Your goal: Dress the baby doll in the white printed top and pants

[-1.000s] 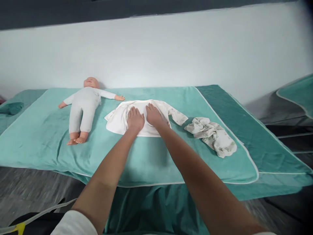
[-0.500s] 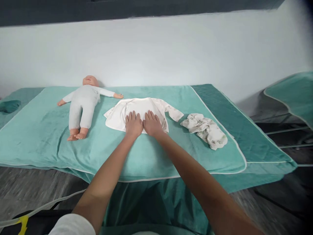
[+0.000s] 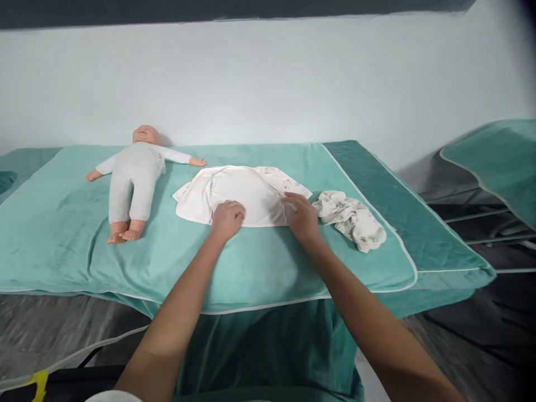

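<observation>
A small white baby shirt point(image 3: 251, 192) lies spread on a green sheet, its printed sleeve point(image 3: 288, 180) angled out to the right. My left hand point(image 3: 227, 218) rests on the shirt's near edge with its fingers curled in; anything inside them is hidden. At the right side of the shirt, my right hand point(image 3: 302, 216) pinches the fabric, its fingers pointing left. Right of that hand lies a crumpled printed baby garment point(image 3: 354, 218). To the left, a baby doll point(image 3: 136, 167) in white clothes lies on its back, arms spread.
The green sheet point(image 3: 54, 223) with white piping covers a bed against a white wall point(image 3: 259, 84). A metal frame with green cloth point(image 3: 498, 162) stands to the right. A pale cable point(image 3: 96, 340) with yellow tape runs at lower left.
Both hands lay flat side by side on the shirt. The left has curled its fingers; the right has moved rightward to the shirt's side. The right sleeve now lies differently, and the view has shifted slightly.
</observation>
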Demonstrator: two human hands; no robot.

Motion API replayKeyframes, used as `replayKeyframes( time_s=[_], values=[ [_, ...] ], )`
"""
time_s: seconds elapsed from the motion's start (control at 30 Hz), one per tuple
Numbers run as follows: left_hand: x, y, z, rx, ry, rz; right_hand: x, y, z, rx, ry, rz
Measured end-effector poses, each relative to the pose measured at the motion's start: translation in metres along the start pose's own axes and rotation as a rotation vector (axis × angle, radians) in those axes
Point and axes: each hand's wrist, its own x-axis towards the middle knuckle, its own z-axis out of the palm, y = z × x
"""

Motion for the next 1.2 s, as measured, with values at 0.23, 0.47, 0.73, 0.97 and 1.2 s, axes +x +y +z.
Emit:
replayKeyframes(
  time_s=[0.23, 0.47, 0.73, 0.97, 1.2],
  values=[
    [-0.003, 0.002, 0.001, -0.025, -0.028, -0.032, 0.038, 0.032, -0.023, -0.090, 0.141, 0.571],
    [-0.003, 0.000, 0.001, -0.043, -0.012, -0.078, 0.073, 0.021, -0.035, -0.595, -0.373, 0.566],
    [-0.001, -0.001, 0.004, -0.079, 0.031, -0.120, 0.100, 0.034, -0.051, -0.622, -0.526, 0.494],
    [0.000, -0.002, 0.004, -0.081, 0.043, -0.142, 0.114, 0.043, -0.060, -0.623, 0.043, 0.346],
    [0.001, 0.000, 0.002, -0.071, 0.044, -0.157, 0.098, 0.035, -0.004, -0.435, -0.148, 0.066]
  ],
)
